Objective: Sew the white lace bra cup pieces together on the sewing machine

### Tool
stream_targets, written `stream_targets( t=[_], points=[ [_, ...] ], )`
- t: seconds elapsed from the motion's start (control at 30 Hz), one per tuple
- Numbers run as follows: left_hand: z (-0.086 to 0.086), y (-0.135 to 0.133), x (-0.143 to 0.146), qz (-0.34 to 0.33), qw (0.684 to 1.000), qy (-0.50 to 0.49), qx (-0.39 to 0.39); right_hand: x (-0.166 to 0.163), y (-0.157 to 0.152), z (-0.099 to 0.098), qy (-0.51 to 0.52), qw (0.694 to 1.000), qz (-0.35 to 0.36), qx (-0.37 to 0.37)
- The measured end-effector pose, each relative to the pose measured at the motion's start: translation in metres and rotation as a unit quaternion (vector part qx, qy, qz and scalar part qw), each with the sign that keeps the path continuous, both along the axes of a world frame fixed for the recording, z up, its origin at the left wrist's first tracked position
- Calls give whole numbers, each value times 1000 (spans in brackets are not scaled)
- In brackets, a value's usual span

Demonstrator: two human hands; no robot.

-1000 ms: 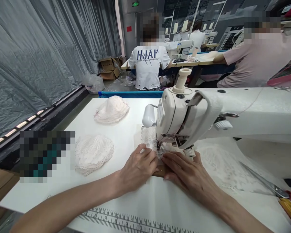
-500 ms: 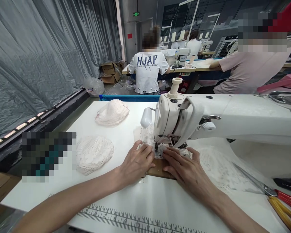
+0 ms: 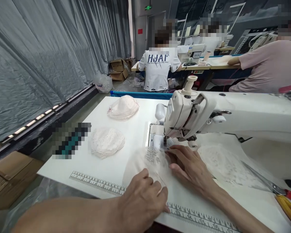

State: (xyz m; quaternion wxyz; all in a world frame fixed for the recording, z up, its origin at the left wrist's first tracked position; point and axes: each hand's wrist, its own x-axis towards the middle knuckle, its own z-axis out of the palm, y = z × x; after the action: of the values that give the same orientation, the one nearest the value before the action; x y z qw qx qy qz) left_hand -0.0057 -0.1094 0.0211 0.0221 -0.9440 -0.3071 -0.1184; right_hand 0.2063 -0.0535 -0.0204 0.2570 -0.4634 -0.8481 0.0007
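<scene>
A white sewing machine point(image 3: 223, 113) stands on the white table point(image 3: 126, 136). A piece of white lace fabric point(image 3: 150, 161) lies in front of its needle plate point(image 3: 157, 140). My left hand point(image 3: 143, 200) is near the table's front edge, fingers curled on the near end of the lace. My right hand point(image 3: 189, 168) lies flat on the lace just in front of the presser foot, fingers stretched toward the needle.
Two heaps of lace pieces, one nearer point(image 3: 108, 142) and one farther point(image 3: 123, 107), lie on the table's left. More lace point(image 3: 223, 165) lies under the machine arm. Scissors with red and yellow handles point(image 3: 281, 194) rest at right. A printed ruler point(image 3: 97, 183) runs along the front edge. Other people sit at machines behind.
The lace has been drawn back from under the needle toward me. My left hand moved from beside the presser foot to the front edge. The view shifted left.
</scene>
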Motion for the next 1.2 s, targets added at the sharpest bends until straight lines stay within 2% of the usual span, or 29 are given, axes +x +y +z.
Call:
stream_targets(
  t=[0.07, 0.13, 0.17, 0.27, 0.37, 0.43, 0.47, 0.53, 0.6, 0.67, 0.8, 0.9, 0.97, 1.07, 1.2],
  points=[
    [5, 10, -5, 20, 999, -37, -21, -7, -7, 0, 0, 1000, 20, -15],
    [4, 34, -7, 75, 995, -62, -30, -15, -14, 1, -1, 999, 25, -30],
    [2, 48, -6, 87, 993, -57, -61, -18, -16, 1, 2, 999, 21, -41],
    [-2, 78, 3, 81, 985, -25, -152, -26, -20, 2, 46, 996, 0, -78],
    [1, 84, 9, 82, 969, -49, -226, -30, -20, 6, 136, 981, -12, -139],
    [9, 79, 4, 86, 940, -106, -312, -30, -21, 13, 204, 952, -12, -228],
    [13, 75, -1, 84, 915, -141, -368, -30, -22, 18, 236, 929, -3, -284],
    [24, 65, -13, 83, 844, -209, -488, -31, -29, 31, 294, 871, 36, -391],
    [35, 51, -27, 92, 769, -256, -579, -32, -39, 44, 335, 816, 89, -463],
    [42, 33, -38, 114, 718, -274, -630, -34, -51, 55, 352, 777, 119, -508],
    [41, -7, -47, 137, 655, -290, -684, -40, -78, 61, 334, 728, 149, -580],
    [27, -30, -48, 141, 622, -312, -705, -42, -98, 54, 320, 701, 168, -615],
    [16, -41, -48, 158, 611, -328, -703, -40, -109, 49, 317, 696, 167, -622],
    [4, -52, -48, 176, 609, -341, -694, -35, -122, 40, 301, 703, 145, -628],
    [-1, -63, -47, 186, 614, -340, -687, -28, -135, 32, 294, 707, 133, -630]
  ],
)
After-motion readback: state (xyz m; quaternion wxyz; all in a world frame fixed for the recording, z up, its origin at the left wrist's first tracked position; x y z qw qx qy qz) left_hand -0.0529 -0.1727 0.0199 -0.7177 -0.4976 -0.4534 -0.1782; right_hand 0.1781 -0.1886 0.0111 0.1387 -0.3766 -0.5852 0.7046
